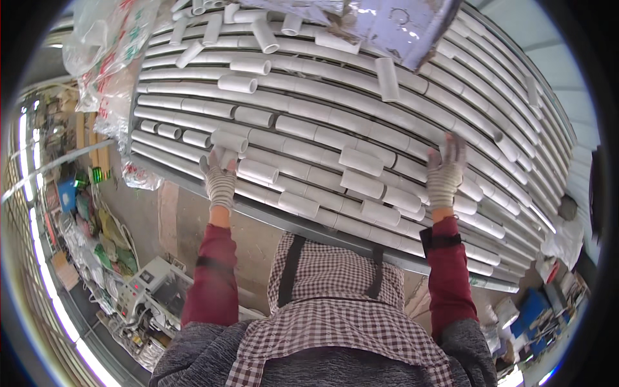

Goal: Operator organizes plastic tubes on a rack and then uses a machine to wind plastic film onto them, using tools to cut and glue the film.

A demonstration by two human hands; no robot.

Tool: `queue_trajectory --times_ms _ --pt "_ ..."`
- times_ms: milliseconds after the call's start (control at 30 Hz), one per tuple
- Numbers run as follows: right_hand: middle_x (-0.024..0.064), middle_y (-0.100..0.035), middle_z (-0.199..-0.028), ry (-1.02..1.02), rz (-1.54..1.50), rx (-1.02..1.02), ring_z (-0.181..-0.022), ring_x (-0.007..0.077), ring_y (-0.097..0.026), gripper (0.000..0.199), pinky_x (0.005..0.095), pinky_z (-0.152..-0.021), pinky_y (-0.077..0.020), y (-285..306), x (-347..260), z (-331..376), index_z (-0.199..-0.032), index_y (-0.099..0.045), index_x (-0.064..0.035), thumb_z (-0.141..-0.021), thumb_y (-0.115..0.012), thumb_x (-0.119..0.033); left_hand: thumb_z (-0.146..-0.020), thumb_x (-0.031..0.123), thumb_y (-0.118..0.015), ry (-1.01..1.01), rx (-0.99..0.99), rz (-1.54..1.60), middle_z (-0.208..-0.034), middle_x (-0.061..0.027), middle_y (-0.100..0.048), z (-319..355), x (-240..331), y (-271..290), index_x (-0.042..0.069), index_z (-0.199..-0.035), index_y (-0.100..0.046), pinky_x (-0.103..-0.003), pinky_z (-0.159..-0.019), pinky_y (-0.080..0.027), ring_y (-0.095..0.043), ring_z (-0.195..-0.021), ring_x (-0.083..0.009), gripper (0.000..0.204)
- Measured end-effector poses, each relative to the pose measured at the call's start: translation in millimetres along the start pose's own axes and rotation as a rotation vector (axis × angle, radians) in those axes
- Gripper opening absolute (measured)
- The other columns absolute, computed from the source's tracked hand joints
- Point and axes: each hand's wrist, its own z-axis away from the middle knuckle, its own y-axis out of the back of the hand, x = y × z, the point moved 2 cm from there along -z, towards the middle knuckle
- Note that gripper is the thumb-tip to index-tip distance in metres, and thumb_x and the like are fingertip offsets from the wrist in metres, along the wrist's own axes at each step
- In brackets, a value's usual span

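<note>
both gloved hands [220, 180] [445, 171] flat on tubes [361, 161]

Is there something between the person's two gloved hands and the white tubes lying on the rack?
Nothing visible stands between. The left hand already lies on the white tubes at the rack's near edge, and the right hand rests on tubes further right. No other thing covers either hand.

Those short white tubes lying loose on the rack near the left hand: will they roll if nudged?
Probably: the short white tubes are round and lie loose across the rows. They look hollow, so likely light. The left hand is gloved, which should help against slipping.
</note>
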Motion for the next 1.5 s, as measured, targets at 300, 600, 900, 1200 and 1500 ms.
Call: queue_trajectory --times_ms 300,600,900,1200,1500 --pt "0.0136 -0.049 -0.123 0.438 -0.612 -0.551 -0.116 0.0311 -0.045 0.055 0.0433 -0.099 -0.0361 -97.2 -287.4 43.8 -0.123 -0.048 -0.0054 -0.075 -0.067 -0.027 -0.062 -0.001 -0.077 0.013 -0.458 -0.037 -0.128 -0.0137 -0.035 -21.7 -8.2 11.7 0.008 -0.123 -0.053 -0.028 -0.089 -0.048 -0.051 -0.106 -0.0248 0.066" --pt "0.011 -0.049 -0.121 0.482 -0.269 -0.553 -0.103 0.0281 -0.052 0.061 0.0432 -0.085 -0.0443 -170.0 -396.1 13.4 -0.126 -0.045 -0.0122 -0.072 -0.069 -0.027 -0.053 -0.007 -0.073 -0.374 -0.718 -0.041 -0.129 -0.0129 -0.043 -78.6 -13.7 63.4 0.012 -0.114 -0.057 -0.036 -0.094 -0.047 -0.048 -0.114 -0.0337 0.066" --pt "0.0114 -0.058 -0.102 0.423 -0.418 -0.422 -0.097 0.0292 -0.055 0.044 0.0404 -0.085 -0.0446 -146.8 -345.4 17.4 -0.108 -0.055 -0.0074 -0.073 -0.069 -0.029 -0.054 0.002 -0.073 -0.7 -0.965 -0.414 -0.129 -0.0136 -0.044 -70.2 7.3 41.4 0.013 -0.106 -0.062 -0.039 -0.105 -0.035 -0.04 -0.122 -0.0337 0.055" --pt "0.0169 -0.056 -0.106 0.09 -0.292 -0.474 -0.097 0.0362 -0.053 0.056 0.045 -0.084 -0.0437 -87.5 -222.2 75.1 -0.109 -0.053 -0.0027 -0.067 -0.075 -0.032 -0.058 0.02 -0.078 -0.805 -0.634 -0.269 -0.133 -0.0123 -0.042 -61.1 -15.1 19.7 0.012 -0.108 -0.06 -0.049 -0.109 -0.025 -0.031 -0.13 -0.0329 0.053" --pt "0.0129 -0.047 -0.123 0.378 -0.061 -0.565 -0.117 0.0291 -0.041 0.065 0.0559 -0.1 -0.0277 -71.9 -256.5 108.5 -0.125 -0.044 -0.0089 -0.072 -0.066 -0.041 -0.066 -0.001 -0.071 -0.459 -0.699 -0.106 -0.11 -0.017 -0.055 -133.8 -28.7 7.9 0.004 -0.11 -0.055 -0.04 -0.089 -0.046 -0.054 -0.101 -0.0333 0.048"
